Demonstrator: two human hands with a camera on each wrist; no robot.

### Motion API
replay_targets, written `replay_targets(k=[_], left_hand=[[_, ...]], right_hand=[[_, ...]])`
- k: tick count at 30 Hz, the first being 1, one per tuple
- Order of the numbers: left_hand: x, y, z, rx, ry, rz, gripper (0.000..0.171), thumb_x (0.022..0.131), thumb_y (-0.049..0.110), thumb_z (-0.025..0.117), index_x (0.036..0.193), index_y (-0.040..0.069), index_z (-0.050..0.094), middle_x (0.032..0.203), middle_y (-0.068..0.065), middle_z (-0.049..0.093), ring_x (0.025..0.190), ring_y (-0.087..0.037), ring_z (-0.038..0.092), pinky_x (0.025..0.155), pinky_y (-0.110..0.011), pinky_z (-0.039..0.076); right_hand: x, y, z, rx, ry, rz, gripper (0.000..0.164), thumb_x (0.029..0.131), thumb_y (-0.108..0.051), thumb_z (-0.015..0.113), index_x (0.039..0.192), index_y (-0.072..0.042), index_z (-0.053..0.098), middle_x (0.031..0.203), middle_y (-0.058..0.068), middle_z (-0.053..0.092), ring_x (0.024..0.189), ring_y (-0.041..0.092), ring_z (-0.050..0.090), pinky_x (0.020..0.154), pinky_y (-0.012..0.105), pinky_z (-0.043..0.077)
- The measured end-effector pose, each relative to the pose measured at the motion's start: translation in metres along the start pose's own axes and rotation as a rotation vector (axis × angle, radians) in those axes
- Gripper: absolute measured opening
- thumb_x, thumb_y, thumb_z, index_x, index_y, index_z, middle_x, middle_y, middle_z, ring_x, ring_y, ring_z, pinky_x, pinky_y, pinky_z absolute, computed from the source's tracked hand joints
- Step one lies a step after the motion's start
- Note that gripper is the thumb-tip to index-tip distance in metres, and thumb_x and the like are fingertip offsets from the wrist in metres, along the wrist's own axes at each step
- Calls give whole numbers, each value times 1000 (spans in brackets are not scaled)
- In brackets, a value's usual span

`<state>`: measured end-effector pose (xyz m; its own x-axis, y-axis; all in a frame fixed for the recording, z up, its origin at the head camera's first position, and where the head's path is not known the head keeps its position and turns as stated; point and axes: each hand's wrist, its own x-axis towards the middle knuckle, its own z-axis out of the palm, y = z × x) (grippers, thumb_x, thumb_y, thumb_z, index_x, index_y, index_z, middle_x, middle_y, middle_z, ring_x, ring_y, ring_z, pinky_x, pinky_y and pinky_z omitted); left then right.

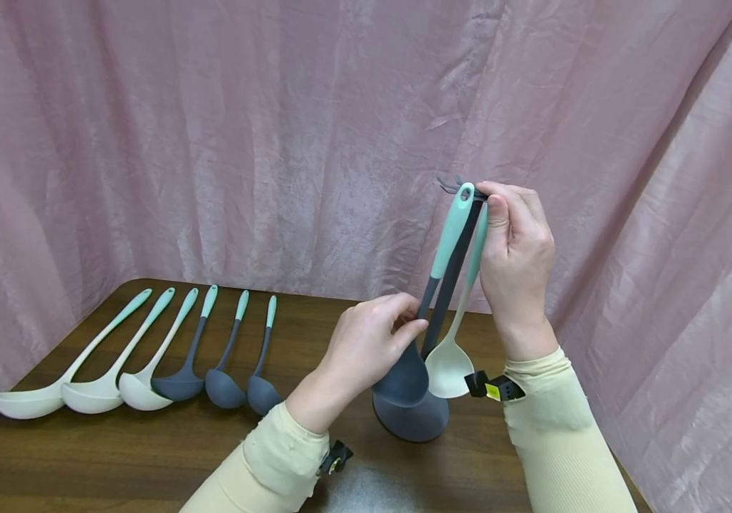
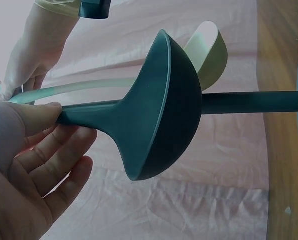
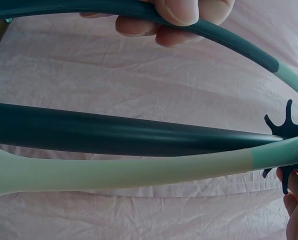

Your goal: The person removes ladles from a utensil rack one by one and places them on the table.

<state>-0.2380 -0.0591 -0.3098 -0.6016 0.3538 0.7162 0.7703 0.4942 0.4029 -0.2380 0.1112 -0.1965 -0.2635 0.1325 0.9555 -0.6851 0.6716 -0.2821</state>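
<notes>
My left hand (image 1: 369, 342) pinches the neck of a dark grey ladle (image 1: 406, 377) with a mint handle. Its handle end, with a hanging hole, overlaps the hooks of a dark utensil stand (image 1: 448, 285) in the head view. My right hand (image 1: 520, 249) grips the stand's top beside the hooks (image 3: 288, 122), fingers partly hidden behind them. A white ladle (image 1: 449, 367) with a mint handle hangs bowl-down on the stand's right side, its handle top by the right hand. In the left wrist view, the grey ladle's bowl (image 2: 161, 115) overlaps the stand's pole (image 2: 254, 102).
On the left of the brown wooden table (image 1: 167, 456) lies a row of several ladles, white ones (image 1: 90, 395) at the left and dark grey ones (image 1: 225, 388) nearer the middle. The stand's round base (image 1: 414, 420) rests on the table. Pink curtains (image 1: 315, 142) hang behind and at the right.
</notes>
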Motion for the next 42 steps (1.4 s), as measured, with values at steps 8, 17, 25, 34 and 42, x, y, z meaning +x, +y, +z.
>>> replay_targets(k=[8, 17, 25, 34, 42], left_hand=[[1, -3, -7, 14, 34, 14, 11, 90, 24, 79, 95, 20, 71, 86, 15, 66, 73, -1, 58, 62, -23, 46], [2, -7, -15, 16, 52, -8, 11, 90, 24, 79, 94, 21, 69, 85, 15, 66, 74, -1, 59, 63, -24, 47], [-2, -13, -23, 32, 41, -43, 11, 91, 27, 78, 96, 21, 70, 85, 15, 65, 73, -3, 57, 62, -24, 46], [-11, -23, -38, 90, 37, -90, 11, 91, 27, 78, 93, 21, 69, 81, 15, 61, 70, -5, 55, 60, -26, 45], [-19, -36, -44, 135, -6, -157, 13, 90, 27, 79, 95, 21, 69, 81, 15, 62, 67, -3, 54, 58, -27, 44]], right_hand=[[-1, 28, 3, -17, -8, -1, 20, 102, -13, 60, 113, -11, 76, 110, 5, 68, 102, 17, 62, 87, 26, 45], [0, 28, 6, -18, -8, -3, 20, 102, -13, 60, 114, -13, 77, 110, 3, 68, 101, 16, 62, 85, 26, 44], [0, 6, 3, -6, 4, 8, 19, 101, -7, 60, 111, -4, 76, 107, 12, 67, 100, 20, 62, 85, 25, 43], [3, -10, 4, 2, -6, -12, 19, 101, -7, 60, 111, -1, 75, 107, 15, 67, 103, 20, 62, 88, 27, 44], [3, -4, 5, -8, 8, -18, 18, 100, -5, 60, 110, -2, 76, 106, 14, 68, 101, 20, 63, 88, 27, 45]])
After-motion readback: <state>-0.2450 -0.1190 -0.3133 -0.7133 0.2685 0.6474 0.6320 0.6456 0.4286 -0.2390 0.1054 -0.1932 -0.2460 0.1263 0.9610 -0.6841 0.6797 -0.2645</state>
